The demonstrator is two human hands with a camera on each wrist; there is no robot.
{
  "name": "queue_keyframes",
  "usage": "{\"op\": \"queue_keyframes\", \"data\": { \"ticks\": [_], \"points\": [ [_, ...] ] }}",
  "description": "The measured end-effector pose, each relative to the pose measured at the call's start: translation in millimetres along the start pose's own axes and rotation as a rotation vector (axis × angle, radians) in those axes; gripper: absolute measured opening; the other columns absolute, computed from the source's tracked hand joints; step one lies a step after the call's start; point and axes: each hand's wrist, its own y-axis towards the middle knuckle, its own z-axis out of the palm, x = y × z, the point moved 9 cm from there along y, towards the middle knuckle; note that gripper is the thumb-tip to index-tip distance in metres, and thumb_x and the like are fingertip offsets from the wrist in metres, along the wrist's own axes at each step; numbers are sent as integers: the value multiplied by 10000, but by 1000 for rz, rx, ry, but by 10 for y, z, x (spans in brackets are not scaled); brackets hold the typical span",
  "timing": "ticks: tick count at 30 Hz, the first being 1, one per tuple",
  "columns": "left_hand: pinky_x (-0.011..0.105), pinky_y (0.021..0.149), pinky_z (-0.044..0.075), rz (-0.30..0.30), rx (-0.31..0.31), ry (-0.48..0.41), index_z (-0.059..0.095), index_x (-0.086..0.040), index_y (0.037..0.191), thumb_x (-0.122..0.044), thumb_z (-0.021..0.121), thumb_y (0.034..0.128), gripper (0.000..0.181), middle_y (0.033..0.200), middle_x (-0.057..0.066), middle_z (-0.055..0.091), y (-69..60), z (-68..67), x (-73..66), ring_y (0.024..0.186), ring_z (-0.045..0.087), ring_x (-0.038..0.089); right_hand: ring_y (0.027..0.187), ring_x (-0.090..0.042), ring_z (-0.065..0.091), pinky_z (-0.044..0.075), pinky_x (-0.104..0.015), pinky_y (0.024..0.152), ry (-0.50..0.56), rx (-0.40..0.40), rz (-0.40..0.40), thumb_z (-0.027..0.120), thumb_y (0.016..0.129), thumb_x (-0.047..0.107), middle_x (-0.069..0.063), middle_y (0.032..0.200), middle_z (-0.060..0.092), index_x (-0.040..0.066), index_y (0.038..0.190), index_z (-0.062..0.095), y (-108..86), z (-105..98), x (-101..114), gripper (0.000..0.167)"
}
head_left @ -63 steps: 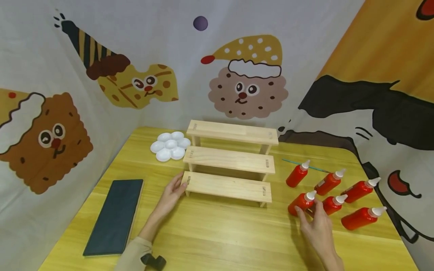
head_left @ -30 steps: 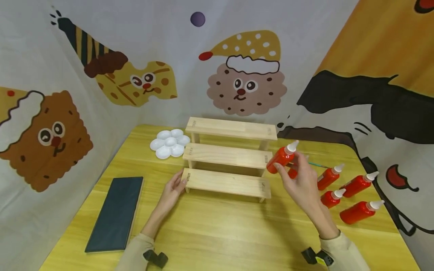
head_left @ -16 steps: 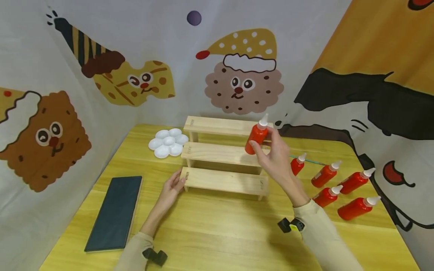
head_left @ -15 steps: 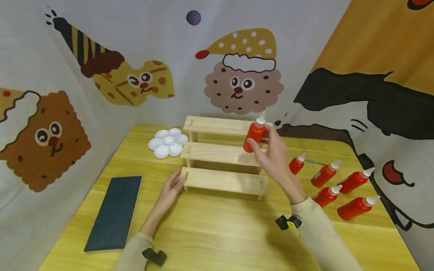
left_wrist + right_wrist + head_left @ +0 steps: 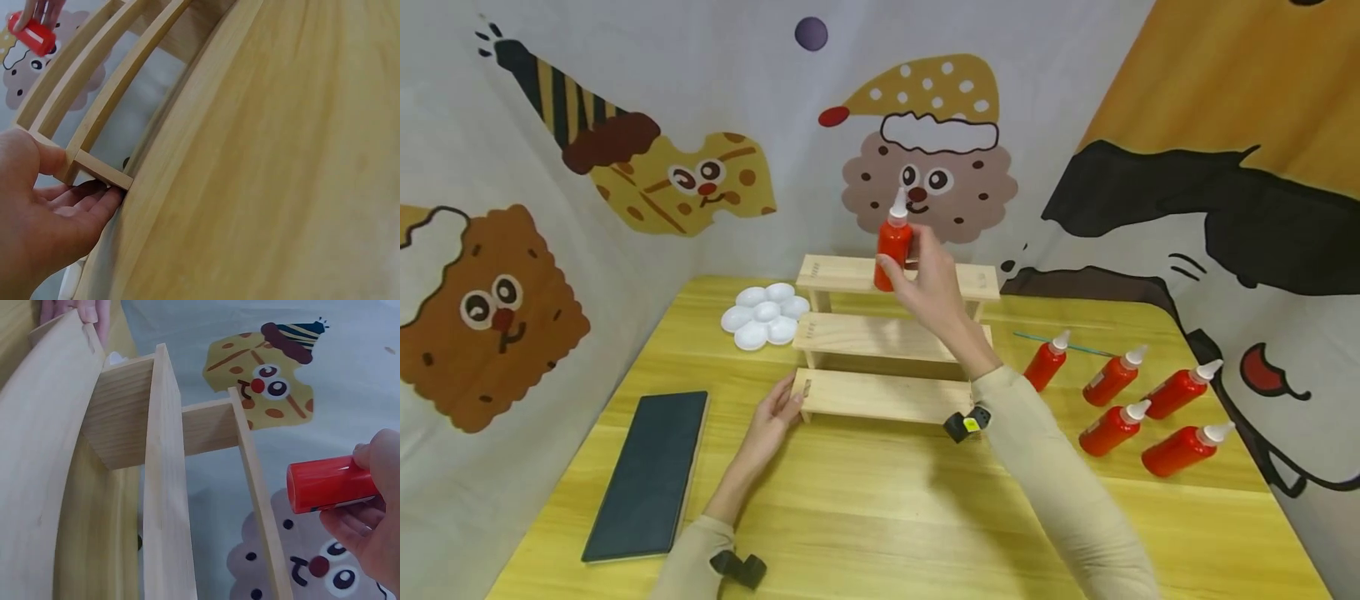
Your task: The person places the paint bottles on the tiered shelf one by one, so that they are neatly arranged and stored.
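A three-tier wooden stand (image 5: 880, 392) stands mid-table. My left hand (image 5: 772, 414) grips the left end of its lowest tier; in the left wrist view the thumb lies on top and the fingers are underneath. My right hand (image 5: 934, 279) holds a red paint bottle (image 5: 893, 250) with a white nozzle cap, roughly upright, near the top tier. The right wrist view shows the bottle's base (image 5: 306, 487) apart from the top board (image 5: 259, 500). Several like red bottles (image 5: 1111, 379) stand on the table to the right.
A white flower-shaped palette (image 5: 766, 313) lies left of the stand. Nearer, on the left, is a dark flat board (image 5: 647, 475). A thin teal paintbrush (image 5: 1082, 348) lies behind the bottles. A printed cloth (image 5: 700, 50) hangs behind the table (image 5: 865, 517).
My right hand has lifted one red paint bottle from the group at right and carried it left and up to the top tier. The left hand keeps its grip on the stand.
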Motion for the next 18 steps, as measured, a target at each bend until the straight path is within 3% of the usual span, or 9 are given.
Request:
{"op": "queue_keyframes", "data": {
  "ticks": [11,18],
  "points": [
    [355,1131,458,-10,5,9,228,-73,1612,-191,462,1090,583,1563,251,413,-11,-31,-7,1392,484,400,1020,-297,654,622,-407,888,7,107,35,698,965,150,-212,1171,660,-45,1330,505,313,571,10,456],
    [341,1128,464,-1,8,12,226,-56,1609,-197,459,1092,584,1578,251,392,-7,-3,-18,1407,467,400,1016,-314,667,622,-421,898,-4,103,14,699,964,141,-224,1173,659,-49,1324,509,365,726,19,449]
  ]
}}
